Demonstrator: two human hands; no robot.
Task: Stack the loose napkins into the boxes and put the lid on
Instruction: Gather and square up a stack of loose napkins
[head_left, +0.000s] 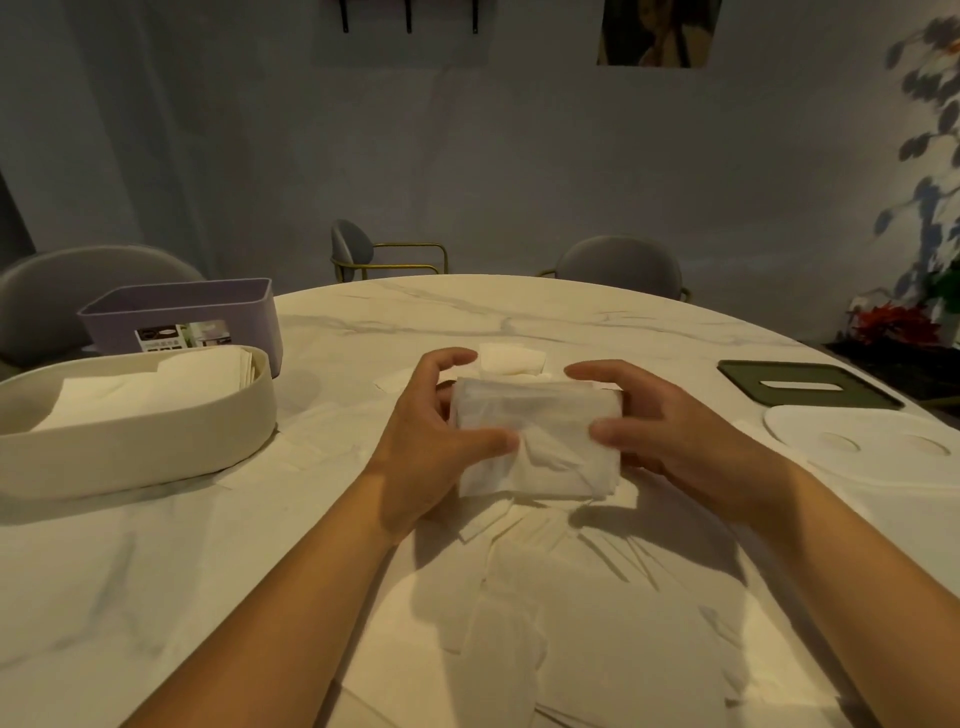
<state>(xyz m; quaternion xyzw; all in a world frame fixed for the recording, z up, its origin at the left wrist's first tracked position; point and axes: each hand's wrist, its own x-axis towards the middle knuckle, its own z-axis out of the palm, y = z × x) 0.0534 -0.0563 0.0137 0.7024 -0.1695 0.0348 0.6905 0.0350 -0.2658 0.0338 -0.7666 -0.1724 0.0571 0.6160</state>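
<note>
A thick stack of white napkins (540, 441) is held above the table's middle between both hands. My left hand (426, 447) grips its left end, thumb on top. Gripping the right end is my right hand (670, 431), also with its thumb on top. Loose napkins (524, 613) lie spread on the table under and in front of the stack, and a few more napkins (511, 358) lie behind it. A cream oval box (140, 447) at the left holds napkins. Behind it stands a purple box (182, 317). A cream oval lid (878, 447) and a dark green lid (810, 389) lie at the right.
The round marble table (156, 561) fills the view. Grey chairs (623, 265) stand around its far side. A plant with red flowers (893, 322) is at the far right by the wall.
</note>
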